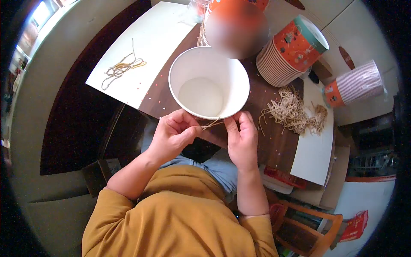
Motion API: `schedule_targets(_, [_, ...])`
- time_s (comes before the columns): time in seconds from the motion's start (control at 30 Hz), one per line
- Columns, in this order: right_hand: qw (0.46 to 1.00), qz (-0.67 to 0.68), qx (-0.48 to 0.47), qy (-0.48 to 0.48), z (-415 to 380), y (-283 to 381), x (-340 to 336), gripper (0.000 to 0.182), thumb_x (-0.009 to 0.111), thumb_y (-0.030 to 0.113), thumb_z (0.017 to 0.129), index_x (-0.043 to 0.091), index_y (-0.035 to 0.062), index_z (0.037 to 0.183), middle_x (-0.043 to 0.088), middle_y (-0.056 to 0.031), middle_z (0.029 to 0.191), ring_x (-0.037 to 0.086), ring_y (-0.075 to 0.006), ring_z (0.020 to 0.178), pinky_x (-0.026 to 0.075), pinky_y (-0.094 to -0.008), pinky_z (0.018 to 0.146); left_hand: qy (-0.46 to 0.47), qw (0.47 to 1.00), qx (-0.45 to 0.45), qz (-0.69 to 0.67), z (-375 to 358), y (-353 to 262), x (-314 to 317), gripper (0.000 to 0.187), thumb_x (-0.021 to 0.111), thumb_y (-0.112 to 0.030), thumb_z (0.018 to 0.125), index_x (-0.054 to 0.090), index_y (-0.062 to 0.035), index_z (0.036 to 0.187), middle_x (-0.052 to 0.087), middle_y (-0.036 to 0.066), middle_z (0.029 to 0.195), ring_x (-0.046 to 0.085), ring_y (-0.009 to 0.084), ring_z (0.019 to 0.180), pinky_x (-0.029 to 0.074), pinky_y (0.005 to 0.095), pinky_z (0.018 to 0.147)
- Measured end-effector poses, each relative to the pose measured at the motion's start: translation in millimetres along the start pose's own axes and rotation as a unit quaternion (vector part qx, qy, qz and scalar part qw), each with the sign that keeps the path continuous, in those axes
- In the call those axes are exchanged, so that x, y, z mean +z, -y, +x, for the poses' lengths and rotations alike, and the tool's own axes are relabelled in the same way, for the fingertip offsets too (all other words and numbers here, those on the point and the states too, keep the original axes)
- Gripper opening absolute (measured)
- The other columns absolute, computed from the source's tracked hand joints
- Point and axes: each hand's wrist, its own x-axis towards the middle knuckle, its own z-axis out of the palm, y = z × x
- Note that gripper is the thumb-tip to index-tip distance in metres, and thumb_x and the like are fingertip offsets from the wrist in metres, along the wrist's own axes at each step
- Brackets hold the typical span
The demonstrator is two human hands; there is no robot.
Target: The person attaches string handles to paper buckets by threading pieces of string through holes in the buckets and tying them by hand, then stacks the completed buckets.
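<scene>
A large white paper bucket [177, 85] stands at the table's near edge, its open top tilted toward me. A thin tan string [211, 124] runs across its near rim. My left hand [174, 133] pinches the string between thumb and forefinger just left of the middle. At the right of that rim, my right hand [242, 139] has thumb and fingers closed on the string's other side, close against the bucket. The bucket's outer wall is mostly hidden from this angle.
Stacked orange printed paper buckets [295, 47] lean at the right, near a plastic-wrapped stack [355, 83]. A tangled heap of tan strings [289, 111] lies right; a few strings [122, 68] lie left. A wooden chair [306, 227] stands lower right. The table [158, 96] has a brown middle.
</scene>
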Motion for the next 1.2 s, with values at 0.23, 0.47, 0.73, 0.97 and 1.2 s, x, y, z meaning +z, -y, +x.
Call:
schedule_targets(0.23, [0.943, -0.258, -0.169, -0.124, 2.3, 0.5, 11.0, 0.015, 0.061, 0.020, 0.089, 0.056, 0.0064, 0.092, 0.055, -0.0084, 0.090, 0.055, -0.0296, 0.085, 0.041, -0.0426, 0.073, 0.037, 0.991, -0.115, -0.057, -1.5, -11.6, 1.8, 0.010, 0.061, -0.012, 0.091, 0.060, -0.0017, 0.088, 0.054, -0.003, 0.070, 0.046, 0.0026, 0.057, 0.034, 0.0183, 0.049])
schedule_targets(0.47, [0.947, -0.167, -0.252, -0.105, -11.5, 6.1, -4.8, 0.037, 0.073, 0.013, 0.078, 0.063, 0.0101, 0.114, 0.058, -0.0093, 0.114, 0.056, -0.0249, 0.093, 0.042, -0.0390, 0.082, 0.088, 0.980, -0.150, 0.095, -20.7, -24.3, -4.6, 0.028, 0.055, -0.029, 0.098, 0.064, -0.0021, 0.097, 0.053, -0.004, 0.068, 0.047, 0.0035, 0.063, 0.037, 0.0194, 0.055])
schedule_targets(0.73, [0.878, -0.156, -0.449, -0.059, -4.6, 9.4, 14.0, 0.024, 0.071, 0.016, 0.078, 0.068, 0.0151, 0.101, 0.059, -0.0049, 0.107, 0.055, -0.0226, 0.095, 0.039, -0.0390, 0.082, 0.119, 0.970, 0.002, 0.214, -31.5, -45.5, 7.0, 0.023, 0.054, -0.018, 0.098, 0.064, 0.0017, 0.091, 0.060, 0.003, 0.071, 0.053, 0.0078, 0.065, 0.044, 0.0255, 0.059])
schedule_targets(0.97, [0.879, -0.170, -0.435, -0.098, 9.6, -3.2, -1.0, 0.022, 0.077, 0.012, 0.072, 0.069, 0.0156, 0.091, 0.063, -0.0005, 0.100, 0.057, -0.0197, 0.088, 0.040, -0.0377, 0.079, 0.267, 0.944, -0.002, 0.193, -42.8, -80.7, 10.6, 0.025, 0.055, -0.017, 0.096, 0.065, 0.0029, 0.084, 0.063, 0.011, 0.072, 0.062, 0.0146, 0.070, 0.048, 0.0295, 0.064])
schedule_targets(1.2, [0.877, -0.166, -0.449, -0.030, 23.0, -7.6, -27.0, 0.020, 0.074, 0.008, 0.072, 0.068, 0.0143, 0.091, 0.066, -0.0013, 0.094, 0.060, -0.0209, 0.087, 0.041, -0.0371, 0.079, 0.288, 0.929, -0.126, 0.194, -39.0, -83.4, 2.8, 0.029, 0.057, -0.024, 0.096, 0.067, 0.0031, 0.098, 0.069, 0.009, 0.086, 0.063, 0.0148, 0.082, 0.050, 0.0287, 0.073])
